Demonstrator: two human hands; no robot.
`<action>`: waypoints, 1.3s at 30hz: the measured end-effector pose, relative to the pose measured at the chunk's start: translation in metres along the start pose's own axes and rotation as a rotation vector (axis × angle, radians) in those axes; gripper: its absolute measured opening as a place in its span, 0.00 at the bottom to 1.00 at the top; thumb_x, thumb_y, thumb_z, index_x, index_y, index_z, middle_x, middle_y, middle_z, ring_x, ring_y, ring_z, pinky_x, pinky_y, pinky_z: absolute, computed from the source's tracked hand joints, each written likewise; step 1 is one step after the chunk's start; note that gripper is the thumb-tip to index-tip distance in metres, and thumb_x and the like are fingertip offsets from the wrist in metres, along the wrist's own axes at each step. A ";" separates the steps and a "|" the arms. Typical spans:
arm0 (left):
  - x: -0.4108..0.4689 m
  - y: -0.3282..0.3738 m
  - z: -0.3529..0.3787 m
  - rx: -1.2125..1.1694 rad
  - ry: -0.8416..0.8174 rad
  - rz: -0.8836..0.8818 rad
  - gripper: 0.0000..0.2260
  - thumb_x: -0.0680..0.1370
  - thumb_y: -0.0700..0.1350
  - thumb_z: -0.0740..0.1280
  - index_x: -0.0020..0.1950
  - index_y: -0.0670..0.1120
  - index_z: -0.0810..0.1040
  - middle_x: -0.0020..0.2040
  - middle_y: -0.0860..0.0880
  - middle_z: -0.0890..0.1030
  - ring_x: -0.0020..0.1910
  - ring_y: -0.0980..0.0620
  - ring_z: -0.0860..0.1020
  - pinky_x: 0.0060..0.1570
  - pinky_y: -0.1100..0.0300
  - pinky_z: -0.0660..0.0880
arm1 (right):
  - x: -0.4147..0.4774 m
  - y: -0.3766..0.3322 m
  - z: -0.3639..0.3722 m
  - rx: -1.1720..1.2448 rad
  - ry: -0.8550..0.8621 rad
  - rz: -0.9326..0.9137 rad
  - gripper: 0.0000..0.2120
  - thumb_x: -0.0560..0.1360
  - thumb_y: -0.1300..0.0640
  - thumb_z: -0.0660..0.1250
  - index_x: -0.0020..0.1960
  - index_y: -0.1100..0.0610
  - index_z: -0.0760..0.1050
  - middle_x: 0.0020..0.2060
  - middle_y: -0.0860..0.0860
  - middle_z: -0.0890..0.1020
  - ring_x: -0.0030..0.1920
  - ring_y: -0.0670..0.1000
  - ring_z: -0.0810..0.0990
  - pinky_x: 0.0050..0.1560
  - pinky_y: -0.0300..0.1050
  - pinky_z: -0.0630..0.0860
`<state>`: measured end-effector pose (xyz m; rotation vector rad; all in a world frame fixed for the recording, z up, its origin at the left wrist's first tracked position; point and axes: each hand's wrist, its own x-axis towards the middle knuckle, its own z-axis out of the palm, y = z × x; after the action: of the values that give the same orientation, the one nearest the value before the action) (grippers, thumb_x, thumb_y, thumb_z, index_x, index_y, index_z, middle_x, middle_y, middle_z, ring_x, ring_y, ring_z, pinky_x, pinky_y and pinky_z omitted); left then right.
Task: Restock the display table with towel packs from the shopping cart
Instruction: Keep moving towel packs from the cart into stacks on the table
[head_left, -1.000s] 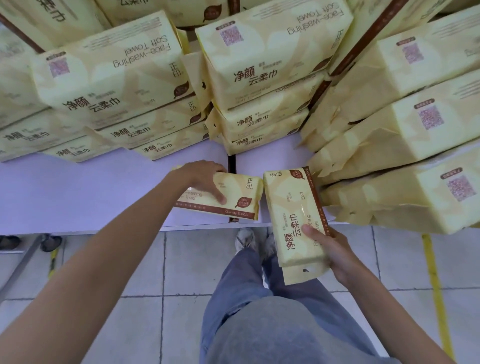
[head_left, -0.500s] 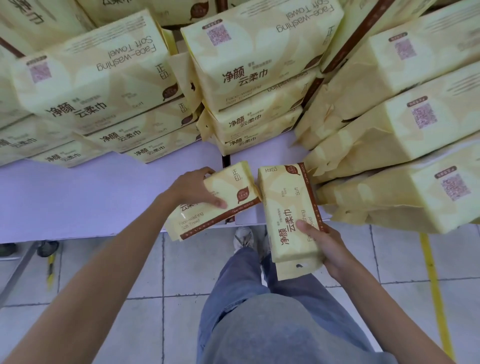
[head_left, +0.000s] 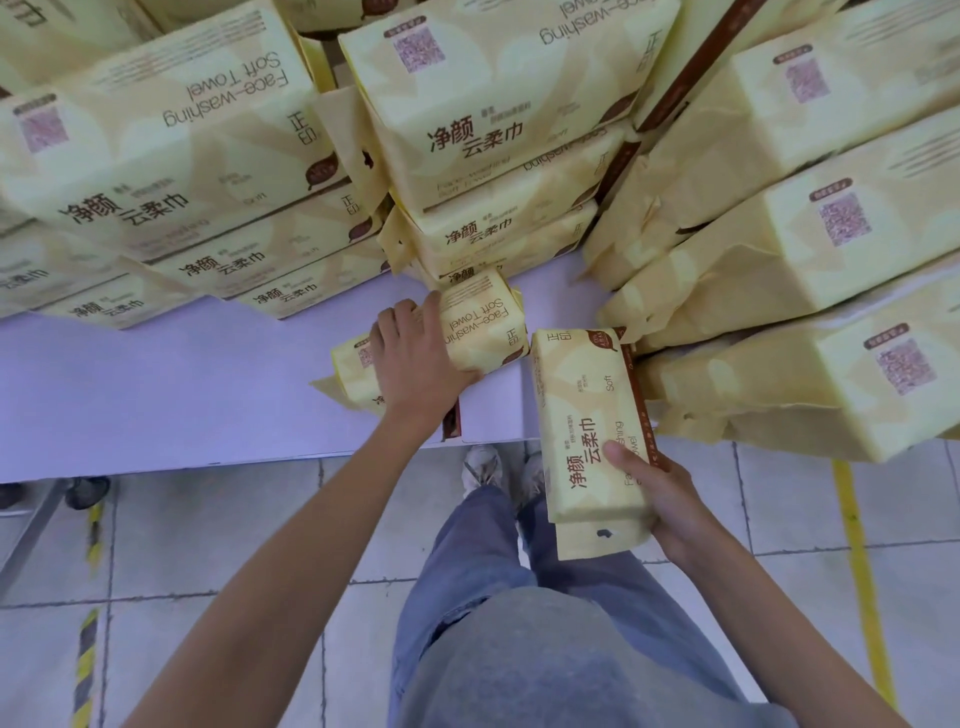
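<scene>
Left grip: left hand (head_left: 415, 358) is grasping the left pack (head_left: 480, 327) from above, fingers curling over its far edge, thumb hooking the near-right side.
Left pack: lying under that palm on the display table (head_left: 156, 384), printed face up; its far end is sitting just in front of the centre stack (head_left: 493, 130) (contact with the table top is hard to confirm).
Right grip: right hand (head_left: 662, 501) is clasping the right pack (head_left: 582, 415) at its near end, thumb pressing on the top face, fingers wrapping underneath.
Right pack: pointing away from the grip, far end reaching over the table's front edge, near end hanging out over the floor (head_left: 208, 545); it is sitting just right of the left-hand pack.
Beyond right grip: right stack (head_left: 805, 260) is leaning, its lower packs sitting just beside the held pack's far end.
Beyond left grip: left stack (head_left: 156, 156) is sitting well apart, up-left.
Below grips: person's jeans (head_left: 545, 649) and shoes are showing.
</scene>
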<state>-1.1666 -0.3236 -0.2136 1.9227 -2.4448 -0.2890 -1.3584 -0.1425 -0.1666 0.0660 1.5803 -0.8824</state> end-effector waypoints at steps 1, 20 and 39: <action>-0.001 -0.001 0.000 -0.007 0.003 0.010 0.46 0.58 0.62 0.77 0.70 0.45 0.66 0.61 0.39 0.72 0.60 0.39 0.69 0.61 0.47 0.64 | 0.000 -0.001 0.001 0.000 0.002 0.000 0.28 0.61 0.51 0.74 0.59 0.59 0.77 0.49 0.55 0.85 0.48 0.53 0.84 0.40 0.44 0.78; -0.014 -0.051 -0.022 -0.424 -0.090 -0.167 0.41 0.59 0.52 0.81 0.68 0.49 0.69 0.64 0.46 0.72 0.59 0.41 0.73 0.54 0.50 0.71 | -0.018 -0.011 -0.003 0.058 -0.088 0.041 0.26 0.65 0.50 0.71 0.60 0.58 0.77 0.52 0.56 0.84 0.54 0.56 0.82 0.50 0.50 0.77; 0.014 0.002 -0.008 -0.519 -0.072 -0.090 0.42 0.59 0.56 0.80 0.70 0.50 0.68 0.65 0.46 0.71 0.62 0.45 0.71 0.56 0.50 0.73 | -0.045 -0.019 0.006 0.190 -0.243 0.015 0.08 0.66 0.49 0.69 0.42 0.48 0.86 0.48 0.51 0.86 0.46 0.49 0.85 0.38 0.43 0.81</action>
<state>-1.1709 -0.3374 -0.2072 1.8060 -2.0409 -0.9058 -1.3526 -0.1402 -0.1181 0.1010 1.2666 -0.9882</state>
